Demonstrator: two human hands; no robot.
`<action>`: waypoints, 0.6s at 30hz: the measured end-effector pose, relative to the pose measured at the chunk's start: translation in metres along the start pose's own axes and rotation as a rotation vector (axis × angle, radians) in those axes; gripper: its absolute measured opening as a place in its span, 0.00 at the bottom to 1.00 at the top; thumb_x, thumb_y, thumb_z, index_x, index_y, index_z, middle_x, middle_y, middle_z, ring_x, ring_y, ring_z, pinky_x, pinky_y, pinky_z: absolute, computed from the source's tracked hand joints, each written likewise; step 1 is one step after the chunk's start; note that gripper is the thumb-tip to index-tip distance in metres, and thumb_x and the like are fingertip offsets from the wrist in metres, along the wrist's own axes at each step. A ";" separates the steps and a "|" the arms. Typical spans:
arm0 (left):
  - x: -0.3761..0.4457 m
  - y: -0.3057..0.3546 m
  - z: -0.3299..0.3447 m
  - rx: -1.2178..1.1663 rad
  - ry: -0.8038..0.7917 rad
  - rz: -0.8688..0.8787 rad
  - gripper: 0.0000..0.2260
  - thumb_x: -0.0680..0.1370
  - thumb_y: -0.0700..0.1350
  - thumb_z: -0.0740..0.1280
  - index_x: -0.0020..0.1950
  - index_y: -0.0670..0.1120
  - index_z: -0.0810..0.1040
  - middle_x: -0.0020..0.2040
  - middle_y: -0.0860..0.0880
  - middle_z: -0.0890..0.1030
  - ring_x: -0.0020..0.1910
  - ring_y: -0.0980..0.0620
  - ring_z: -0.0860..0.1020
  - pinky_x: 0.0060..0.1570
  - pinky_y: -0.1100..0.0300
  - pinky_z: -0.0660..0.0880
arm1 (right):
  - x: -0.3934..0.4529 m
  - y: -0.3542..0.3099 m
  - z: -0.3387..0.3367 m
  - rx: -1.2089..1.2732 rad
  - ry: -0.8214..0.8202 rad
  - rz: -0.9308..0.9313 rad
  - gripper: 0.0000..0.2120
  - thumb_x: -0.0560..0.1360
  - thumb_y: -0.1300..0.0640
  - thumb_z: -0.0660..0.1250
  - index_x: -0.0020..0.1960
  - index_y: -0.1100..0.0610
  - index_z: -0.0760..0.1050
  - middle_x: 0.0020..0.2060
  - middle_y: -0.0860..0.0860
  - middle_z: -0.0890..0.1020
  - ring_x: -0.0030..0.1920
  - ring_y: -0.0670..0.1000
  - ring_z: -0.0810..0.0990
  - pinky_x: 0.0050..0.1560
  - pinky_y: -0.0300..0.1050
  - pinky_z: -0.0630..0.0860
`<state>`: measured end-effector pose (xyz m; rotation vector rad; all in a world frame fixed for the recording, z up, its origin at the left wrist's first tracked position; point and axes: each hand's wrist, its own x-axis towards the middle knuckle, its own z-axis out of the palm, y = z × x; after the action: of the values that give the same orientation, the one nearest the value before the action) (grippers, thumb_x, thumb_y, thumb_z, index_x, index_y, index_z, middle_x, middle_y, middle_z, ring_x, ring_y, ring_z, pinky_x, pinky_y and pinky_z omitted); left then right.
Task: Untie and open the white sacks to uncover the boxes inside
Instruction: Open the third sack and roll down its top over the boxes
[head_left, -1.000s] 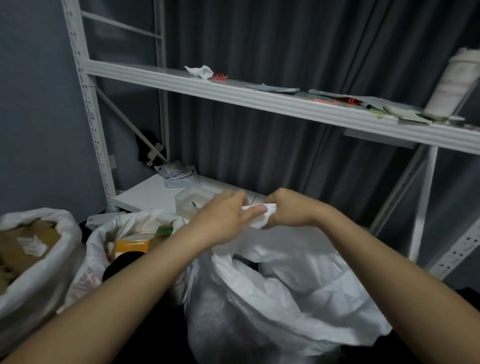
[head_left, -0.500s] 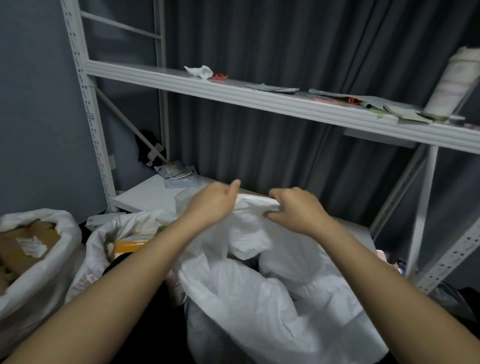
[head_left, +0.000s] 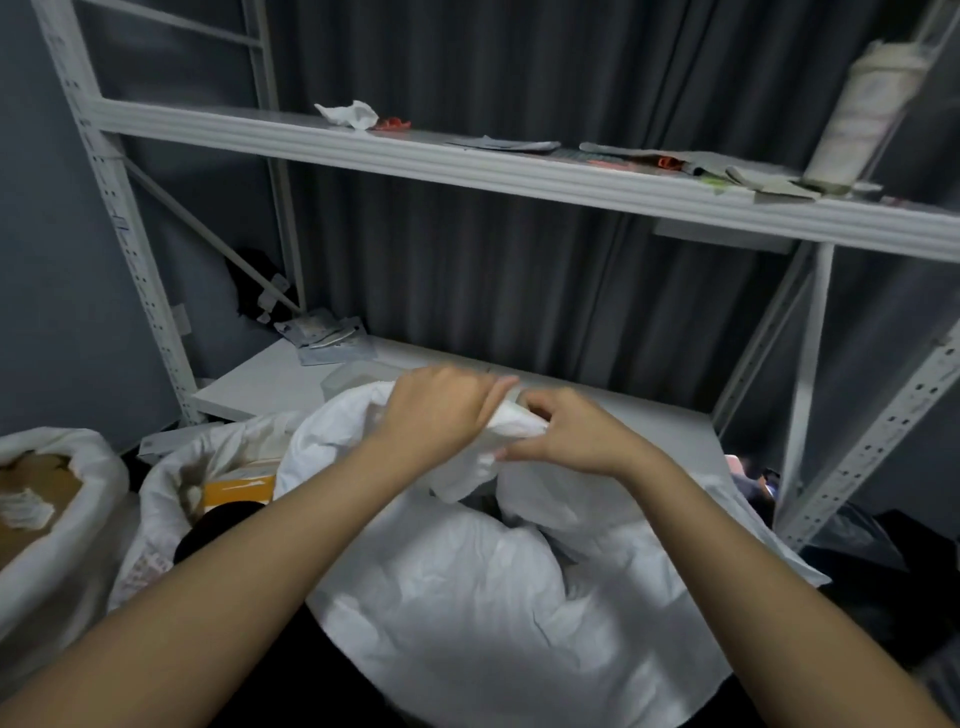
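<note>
A big white sack (head_left: 483, 597) fills the middle of the view, crumpled, with a dark gap at its mouth. My left hand (head_left: 441, 410) grips the bunched rim at the top of the sack. My right hand (head_left: 576, 434) pinches the same bunched fabric just to the right, the two hands nearly touching. What lies inside this sack is hidden. To the left stands a second white sack (head_left: 171, 488), open, with a yellow box (head_left: 239, 488) showing inside. A third open sack (head_left: 78, 519) at the far left shows brown cardboard (head_left: 36, 488).
A white metal rack surrounds the spot: its upper shelf (head_left: 467, 171) carries papers, a crumpled tissue and a roll (head_left: 862, 114). The lower shelf (head_left: 270, 384) behind the sacks bears packets and a clear tub. Dark curtain behind; a slotted upright (head_left: 872, 447) stands at right.
My hands have come back together on the sack's rim and bunched it, after holding it spread apart half a second ago. The sack's mouth has narrowed.
</note>
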<state>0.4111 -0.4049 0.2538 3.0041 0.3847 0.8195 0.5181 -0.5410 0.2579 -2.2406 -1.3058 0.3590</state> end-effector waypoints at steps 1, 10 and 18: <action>0.004 -0.005 -0.003 -0.081 -0.051 -0.128 0.25 0.82 0.59 0.49 0.36 0.45 0.74 0.35 0.47 0.77 0.43 0.44 0.78 0.38 0.56 0.64 | 0.000 0.006 -0.001 -0.206 0.080 -0.001 0.14 0.68 0.44 0.75 0.40 0.51 0.73 0.35 0.46 0.77 0.36 0.47 0.75 0.35 0.44 0.68; 0.011 -0.009 0.012 -0.018 -0.028 0.303 0.23 0.77 0.65 0.53 0.34 0.48 0.71 0.31 0.51 0.73 0.36 0.47 0.76 0.32 0.57 0.66 | -0.012 0.028 -0.002 0.167 0.041 0.003 0.14 0.68 0.45 0.76 0.39 0.52 0.74 0.32 0.45 0.75 0.33 0.45 0.71 0.36 0.41 0.67; 0.017 -0.004 0.014 -0.095 -0.030 0.214 0.20 0.79 0.62 0.51 0.36 0.50 0.67 0.38 0.54 0.73 0.43 0.50 0.75 0.38 0.56 0.63 | -0.014 0.040 0.006 0.361 0.085 -0.051 0.22 0.76 0.42 0.65 0.37 0.61 0.73 0.30 0.50 0.69 0.31 0.46 0.66 0.34 0.42 0.62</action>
<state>0.4310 -0.3961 0.2495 2.9997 0.0230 0.7787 0.5375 -0.5678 0.2305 -1.8972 -1.1486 0.4383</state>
